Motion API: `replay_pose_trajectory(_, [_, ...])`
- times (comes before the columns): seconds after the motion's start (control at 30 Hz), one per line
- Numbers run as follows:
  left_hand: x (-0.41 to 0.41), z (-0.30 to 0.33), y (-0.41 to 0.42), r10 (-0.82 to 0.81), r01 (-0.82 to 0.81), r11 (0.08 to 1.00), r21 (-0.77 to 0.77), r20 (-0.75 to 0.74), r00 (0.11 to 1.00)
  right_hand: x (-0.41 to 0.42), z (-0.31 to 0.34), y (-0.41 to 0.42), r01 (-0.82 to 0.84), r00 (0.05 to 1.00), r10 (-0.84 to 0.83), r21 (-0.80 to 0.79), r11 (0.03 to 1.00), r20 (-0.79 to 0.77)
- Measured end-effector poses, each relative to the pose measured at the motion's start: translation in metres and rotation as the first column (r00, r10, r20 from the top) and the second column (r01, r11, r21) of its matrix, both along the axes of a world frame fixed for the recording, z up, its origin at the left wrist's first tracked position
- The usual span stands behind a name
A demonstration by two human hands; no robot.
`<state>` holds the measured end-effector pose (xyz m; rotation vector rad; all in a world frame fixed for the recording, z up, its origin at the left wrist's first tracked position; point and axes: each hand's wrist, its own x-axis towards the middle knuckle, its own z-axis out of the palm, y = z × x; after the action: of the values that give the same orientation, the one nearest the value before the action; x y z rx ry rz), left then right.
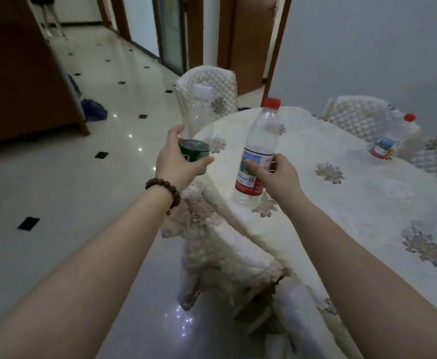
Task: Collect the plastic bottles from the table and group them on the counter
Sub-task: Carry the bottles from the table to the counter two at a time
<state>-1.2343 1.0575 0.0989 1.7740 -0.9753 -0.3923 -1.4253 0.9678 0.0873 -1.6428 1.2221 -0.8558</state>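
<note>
My left hand (177, 158) grips a clear bottle with a white cap and a green label (199, 120), held upright off the left edge of the table. A clear bottle with a red cap and a red-and-blue label (260, 141) stands on the white tablecloth (341, 193). My right hand (277, 174) is at its label, with fingers and thumb spread around it; I cannot tell whether they are closed on it. A third red-capped bottle (393, 138) lies tilted at the far right of the table.
Quilted white chairs stand at the far end (207, 84) and far right (354, 115) of the table, and another sits tucked under the near edge (225, 255). Glossy tiled floor (56, 190) opens to the left. A brown cabinet (17, 86) and doorways lie beyond.
</note>
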Motion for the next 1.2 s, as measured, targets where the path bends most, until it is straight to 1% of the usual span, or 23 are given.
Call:
replay_pose_trajectory(0.1, [0.064,0.002,0.052,0.109,-0.109,0.994,-0.014,0.003,0.994,0.08,0.004,0.034,-0.116,0.992,0.117,-0.024,0.993,0.038])
replay_pose_trajectory(0.2, [0.125,-0.004,0.105,0.232,-0.232,0.973,0.004,0.024,0.972,0.156,0.003,0.069,-0.236,0.969,0.237,-0.023,0.971,0.071])
replay_pose_trajectory(0.37, [0.215,-0.022,0.186,0.419,-0.42,0.906,0.044,0.034,0.907,0.261,-0.002,0.121,-0.44,0.895,0.44,-0.009,0.898,0.076])
replay_pose_trajectory(0.5, [0.268,-0.039,0.228,0.534,-0.535,0.843,0.058,0.029,0.845,0.33,-0.013,0.141,-0.55,0.834,0.547,0.032,0.835,0.067])
replay_pose_trajectory(0.6, [0.303,-0.054,0.243,0.583,-0.583,0.809,0.08,0.023,0.812,0.377,-0.021,0.145,-0.584,0.811,0.581,0.042,0.811,0.065])
replay_pose_trajectory(0.7, [0.34,-0.07,0.243,0.619,-0.617,0.782,0.089,0.006,0.785,0.424,-0.034,0.138,-0.598,0.801,0.596,0.051,0.8,0.061])
replay_pose_trajectory(0.83, [0.401,-0.088,0.218,0.647,-0.643,0.759,0.098,-0.012,0.762,0.497,-0.053,0.108,-0.61,0.793,0.608,0.051,0.791,0.046])
replay_pose_trajectory(1.0, [0.501,-0.087,0.159,0.667,-0.662,0.743,0.1,-0.041,0.744,0.604,-0.062,0.05,-0.633,0.774,0.632,0.057,0.772,0.039])
replay_pose_trajectory(1.2, [0.614,-0.075,0.088,0.719,-0.712,0.694,0.107,-0.066,0.692,0.738,-0.055,-0.015,-0.674,0.738,0.675,0.041,0.738,-0.007])
